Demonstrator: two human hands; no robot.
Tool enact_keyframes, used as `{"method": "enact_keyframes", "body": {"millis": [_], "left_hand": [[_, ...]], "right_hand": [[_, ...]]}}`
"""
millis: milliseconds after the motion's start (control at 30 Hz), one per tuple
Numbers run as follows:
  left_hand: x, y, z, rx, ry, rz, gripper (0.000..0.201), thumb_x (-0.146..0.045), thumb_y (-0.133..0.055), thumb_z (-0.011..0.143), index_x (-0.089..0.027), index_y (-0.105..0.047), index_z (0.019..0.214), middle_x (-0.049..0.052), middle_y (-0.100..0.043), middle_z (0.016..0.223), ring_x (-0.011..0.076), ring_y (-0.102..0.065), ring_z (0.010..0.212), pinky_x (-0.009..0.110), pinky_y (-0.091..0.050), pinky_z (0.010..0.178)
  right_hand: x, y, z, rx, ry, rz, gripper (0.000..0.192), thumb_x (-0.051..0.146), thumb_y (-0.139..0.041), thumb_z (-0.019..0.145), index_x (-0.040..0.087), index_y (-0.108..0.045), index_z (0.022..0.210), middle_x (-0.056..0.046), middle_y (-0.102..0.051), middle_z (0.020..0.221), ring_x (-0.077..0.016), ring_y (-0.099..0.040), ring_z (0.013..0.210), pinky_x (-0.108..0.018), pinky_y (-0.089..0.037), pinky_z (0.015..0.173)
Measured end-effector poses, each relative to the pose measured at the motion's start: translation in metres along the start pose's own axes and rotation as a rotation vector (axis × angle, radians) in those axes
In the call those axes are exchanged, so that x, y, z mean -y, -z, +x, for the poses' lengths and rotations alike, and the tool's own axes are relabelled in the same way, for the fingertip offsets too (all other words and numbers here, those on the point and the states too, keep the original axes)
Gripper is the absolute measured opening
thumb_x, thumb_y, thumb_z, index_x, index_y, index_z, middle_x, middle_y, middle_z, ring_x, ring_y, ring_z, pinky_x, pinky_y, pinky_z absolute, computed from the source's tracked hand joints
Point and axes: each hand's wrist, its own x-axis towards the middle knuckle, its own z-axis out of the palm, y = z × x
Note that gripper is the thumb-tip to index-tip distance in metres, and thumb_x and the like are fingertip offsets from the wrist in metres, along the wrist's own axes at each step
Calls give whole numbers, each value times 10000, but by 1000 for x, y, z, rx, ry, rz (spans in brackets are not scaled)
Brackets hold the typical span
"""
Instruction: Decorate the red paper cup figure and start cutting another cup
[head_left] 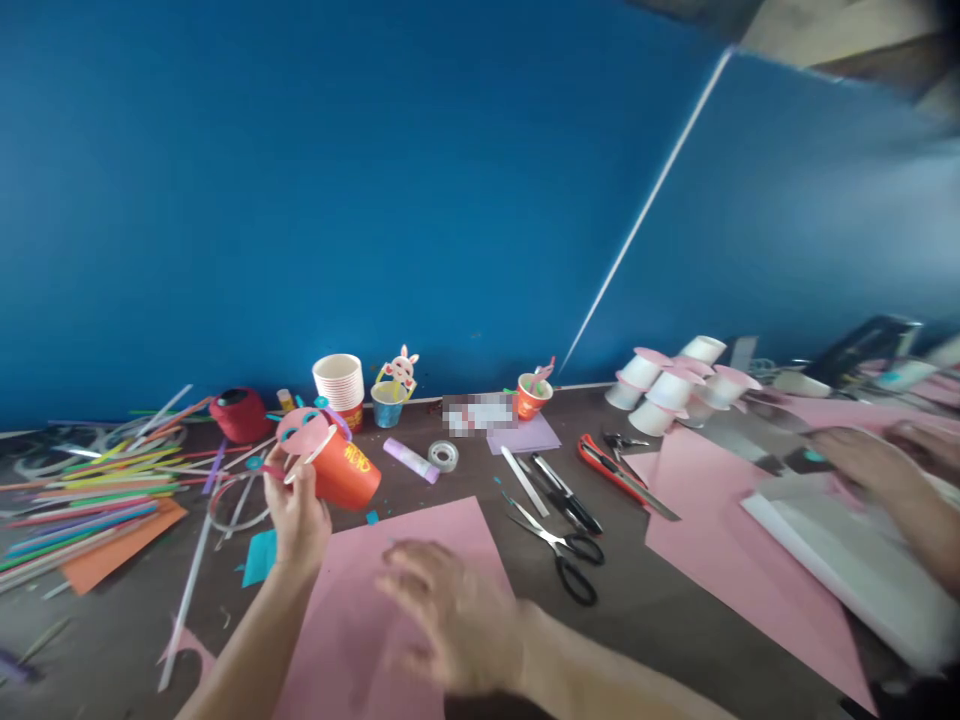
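Observation:
My left hand [301, 520] is closed round the rim of an orange paper cup [346, 470], tilted on its side above the table. Pink and blue paper pieces [304, 432] show at the cup's mouth, between it and my fingers. My right hand [457, 620] hovers or rests over a sheet of pink paper [465, 530]; its fingers are spread and smeared by motion, with nothing seen in them. Black-handled scissors [559, 545] lie open to the right of that sheet. A teal paper scrap [260, 558] lies by my left wrist.
Coloured straws [97, 500] and a red spool of thread [241, 415] lie left. Stacked cups [337, 380], a glue stick [411, 460], tape [443, 457] and a red utility knife [615, 470] line the back. At right, another person's hands [862, 460] work over paper.

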Motion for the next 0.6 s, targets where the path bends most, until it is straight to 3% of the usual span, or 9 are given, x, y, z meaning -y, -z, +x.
{"method": "enact_keyframes", "body": {"millis": [67, 200, 333, 433, 500, 600], "left_hand": [[1, -1, 2, -5, -20, -12, 355, -382, -551, 718, -208, -493, 1022, 45, -571, 931, 171, -560, 850, 292, -447, 760], [4, -8, -10, 66, -61, -38, 466, -355, -635, 664, -207, -468, 1073, 60, -567, 979, 189, -569, 876, 292, -453, 761], [2, -24, -42, 540, -16, -48, 672, -329, -712, 596, -191, -395, 1173, 111, -546, 1066, 254, -545, 991, 361, -431, 856], [-5, -28, -59, 754, 42, 45, 760, -314, -775, 506, -174, -424, 1166, 108, -560, 1015, 279, -554, 968, 390, -434, 857], [-13, -23, -61, 766, 76, 86, 721, -302, -776, 511, -176, -459, 1147, 107, -556, 1029, 286, -540, 999, 403, -419, 884], [-22, -14, -57, 765, 202, 75, 600, -275, -738, 584, -192, -490, 1124, 119, -548, 1104, 300, -498, 1081, 412, -414, 899]], "right_hand": [[7, -18, -17, 151, 139, 4, 601, 447, -465, 811, 260, -262, 1345, -102, -281, 1407, -281, -240, 1282, -495, -247, 1008], [-7, -62, -31, 245, 125, -32, 642, 516, -448, 800, 306, -216, 1360, -120, -276, 1410, -347, -246, 1275, -575, -259, 961], [-17, -88, -28, 197, 116, -109, 561, 441, -455, 818, 300, -290, 1336, -151, -326, 1378, -375, -308, 1241, -606, -284, 920], [-16, -77, -29, 153, 99, -73, 514, 414, -483, 802, 260, -393, 1284, -157, -391, 1339, -364, -351, 1219, -568, -319, 923], [-19, -58, -33, 113, 33, 11, 544, 448, -537, 753, 227, -448, 1242, -149, -438, 1303, -339, -373, 1208, -522, -314, 959], [-31, -24, -39, -88, -261, 131, 239, 301, -497, 793, 223, -594, 998, -97, -603, 1056, -257, -521, 1048, -443, -350, 952]]}}
